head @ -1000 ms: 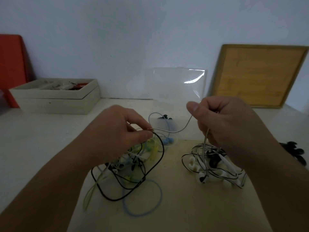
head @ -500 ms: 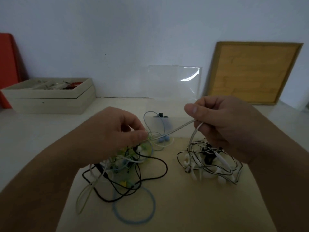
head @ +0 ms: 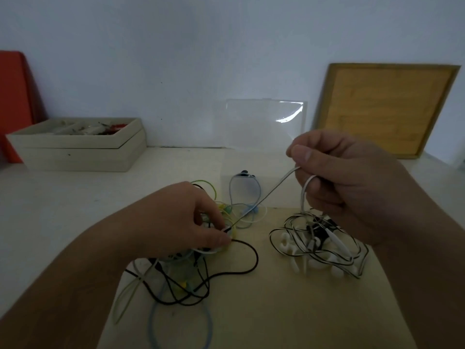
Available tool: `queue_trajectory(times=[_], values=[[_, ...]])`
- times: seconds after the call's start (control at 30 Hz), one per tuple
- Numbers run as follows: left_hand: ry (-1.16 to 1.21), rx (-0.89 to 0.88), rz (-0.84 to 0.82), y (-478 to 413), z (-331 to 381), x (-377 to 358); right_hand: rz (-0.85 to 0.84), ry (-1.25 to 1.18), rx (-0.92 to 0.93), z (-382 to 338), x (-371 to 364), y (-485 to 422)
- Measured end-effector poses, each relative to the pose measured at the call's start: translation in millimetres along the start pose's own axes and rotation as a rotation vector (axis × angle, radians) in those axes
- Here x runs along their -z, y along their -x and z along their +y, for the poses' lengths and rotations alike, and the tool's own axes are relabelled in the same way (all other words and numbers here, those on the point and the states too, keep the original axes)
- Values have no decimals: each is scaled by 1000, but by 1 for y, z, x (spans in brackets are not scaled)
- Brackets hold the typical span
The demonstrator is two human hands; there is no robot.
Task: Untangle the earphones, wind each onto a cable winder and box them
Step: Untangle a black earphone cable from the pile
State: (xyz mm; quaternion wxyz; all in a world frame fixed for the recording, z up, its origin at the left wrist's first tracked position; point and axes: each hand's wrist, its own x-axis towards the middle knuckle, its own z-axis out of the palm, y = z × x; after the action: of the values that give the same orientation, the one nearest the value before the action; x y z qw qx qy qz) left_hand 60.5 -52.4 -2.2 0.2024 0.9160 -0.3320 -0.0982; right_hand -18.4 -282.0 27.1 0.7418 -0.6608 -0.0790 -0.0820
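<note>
Pale wall point(head: 176, 59) backs a dim white table point(head: 63, 210), where a light wooden board point(head: 276, 311) lies at the near edge under the work. On the board's left half sits a tangle of earphones point(head: 191, 270) with black, yellow, green and pale blue cords looping out. The left hand point(head: 181, 222) rests on top of this tangle, thumb and fingers pinched closed on a white cord point(head: 266, 197). That cord runs taut up and to the right to the right hand point(head: 344, 182), raised above the board and closed around it, with a loop hanging below the fingers. Under the right hand, on the board's right half, lies a second pile of black-and-white cords and white winders point(head: 314, 248). At the table's far edge stand a clear plastic box point(head: 264, 137), a shallow beige tray point(head: 80, 152) to the left, and a wooden frame point(head: 382, 107) leaning on the wall.
</note>
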Motion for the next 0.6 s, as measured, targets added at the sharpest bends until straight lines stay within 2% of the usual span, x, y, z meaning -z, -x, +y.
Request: queue_trajectory(times=[0.23, 0.4, 0.5, 0.6], values=[[-20, -14, 22, -9, 7, -20, 2, -117, 82, 0, -6, 0], [25, -23, 30, -9, 11, -20, 48, -78, 37, 2, -2, -1], [33, -10, 60, -7, 11, -19, 53, 26, -18, 2, 3, 0], [-85, 48, 87, -3, 9, -15, 1, 86, -38, -3, 7, 3]])
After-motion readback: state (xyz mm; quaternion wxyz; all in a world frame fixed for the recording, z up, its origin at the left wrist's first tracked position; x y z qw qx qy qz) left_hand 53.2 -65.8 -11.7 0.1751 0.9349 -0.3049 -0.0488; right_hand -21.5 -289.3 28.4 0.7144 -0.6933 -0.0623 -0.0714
